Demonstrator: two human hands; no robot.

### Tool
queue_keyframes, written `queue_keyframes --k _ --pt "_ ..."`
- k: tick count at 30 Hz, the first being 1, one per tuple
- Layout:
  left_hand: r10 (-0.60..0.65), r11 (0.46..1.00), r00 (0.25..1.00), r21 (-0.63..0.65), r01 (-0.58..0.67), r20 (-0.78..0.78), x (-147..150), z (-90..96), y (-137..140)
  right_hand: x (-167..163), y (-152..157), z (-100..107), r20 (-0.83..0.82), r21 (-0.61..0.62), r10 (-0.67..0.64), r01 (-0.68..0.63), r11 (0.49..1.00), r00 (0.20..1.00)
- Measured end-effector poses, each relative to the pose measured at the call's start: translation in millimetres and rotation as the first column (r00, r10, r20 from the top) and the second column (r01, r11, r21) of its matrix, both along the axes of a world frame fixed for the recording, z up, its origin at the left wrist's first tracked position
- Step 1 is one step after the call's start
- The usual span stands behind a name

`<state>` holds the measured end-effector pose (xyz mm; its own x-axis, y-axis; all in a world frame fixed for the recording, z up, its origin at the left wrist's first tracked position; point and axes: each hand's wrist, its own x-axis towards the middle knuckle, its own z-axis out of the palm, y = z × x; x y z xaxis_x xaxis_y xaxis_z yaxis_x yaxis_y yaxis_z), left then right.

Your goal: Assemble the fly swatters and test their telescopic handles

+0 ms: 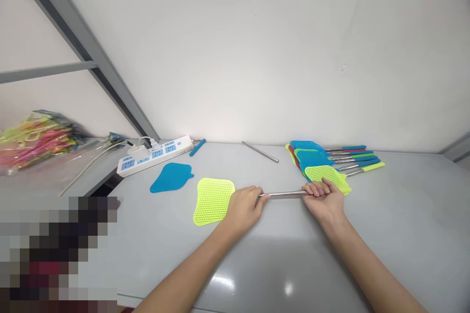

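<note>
A yellow-green fly swatter head [213, 200] with a mesh of small holes lies just left of my left hand [244, 208]. My left hand is closed around the swatter's neck, where a thin metal rod [284, 194] comes out. The rod's other end is in the closed fingers of my right hand [323, 198], palm turned partly up; whatever handle is there stays hidden. Just behind my right hand lies a stack of fly swatters [312, 156] in blue, yellow-green and red, their handles [362, 160] pointing right.
To the left lies a loose blue swatter head [172, 177]. A bare metal rod [260, 151] and a blue handle grip [197, 147] rest near the wall. A white power strip [156, 155] with plugs stands at the back left, beside bagged colourful items [40, 142] on another table.
</note>
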<state>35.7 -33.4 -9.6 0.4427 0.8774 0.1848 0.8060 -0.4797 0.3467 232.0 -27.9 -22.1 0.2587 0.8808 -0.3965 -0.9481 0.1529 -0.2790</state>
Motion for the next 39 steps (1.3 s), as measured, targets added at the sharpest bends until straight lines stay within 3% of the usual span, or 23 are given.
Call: queue_keyframes --k 12,24,39 --pt "0.07 0.986 0.996 0.152 -0.061 -0.05 29 11.6 25 11 6 -5 0.069 0.106 -0.05 0.042 0.993 0.996" --pt "0.066 0.976 0.998 0.211 -0.061 -0.016 22 3.5 21 4 9 -4 0.096 0.083 -0.049 0.041 0.996 0.994" --pt "-0.003 0.991 0.993 0.133 0.02 -0.121 24 0.6 22 -2 9 -4 0.1 0.061 -0.151 0.146 0.987 0.983"
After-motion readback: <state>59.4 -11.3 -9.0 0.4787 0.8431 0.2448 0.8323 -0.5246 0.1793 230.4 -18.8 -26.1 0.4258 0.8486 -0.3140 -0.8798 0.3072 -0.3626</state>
